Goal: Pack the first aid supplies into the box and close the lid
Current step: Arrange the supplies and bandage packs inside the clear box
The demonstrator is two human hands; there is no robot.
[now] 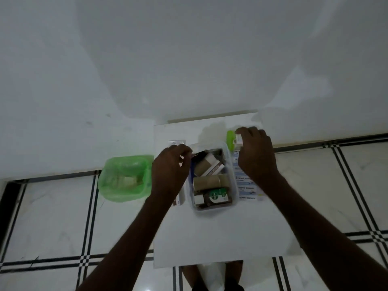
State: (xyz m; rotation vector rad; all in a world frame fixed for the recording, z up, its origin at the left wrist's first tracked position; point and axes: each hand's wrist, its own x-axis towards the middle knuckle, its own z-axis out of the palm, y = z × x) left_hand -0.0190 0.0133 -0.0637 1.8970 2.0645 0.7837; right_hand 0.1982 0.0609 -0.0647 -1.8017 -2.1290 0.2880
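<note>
**Hands poised over the open first aid box**

Forearms reach in from the bottom corners of the frame and converge on a clear plastic box [212, 177] at the centre of a white desk [220, 234]. The box stands open and already holds several supplies: a brown Dettol bottle [215, 197] lying at its near end, tan cartons [210, 182] across the middle and a white carton [212, 165] tilted at the far end.

The left hand [170, 169] hovers at the box's left edge, wrist bent, palm down, fingers curled inward with the fingertips gathered near the far left corner. Whether they pinch anything cannot be told. A small white carton [181, 199] lies on the desk under that wrist, just beside the box, and a blister pack [176, 142] lies past the fingers.

The right hand [255, 154] reaches further up the frame, back of the hand to the camera, fingers bent down around a small white item [239, 140] beside a green object [230, 139]; the grip itself is hidden. Beneath this hand, a strip of bandage packets [247, 185] lies along the box's right side.

A bin lined with a green bag [123, 177] stands on the tiled floor [52, 217], left of the desk.
</note>
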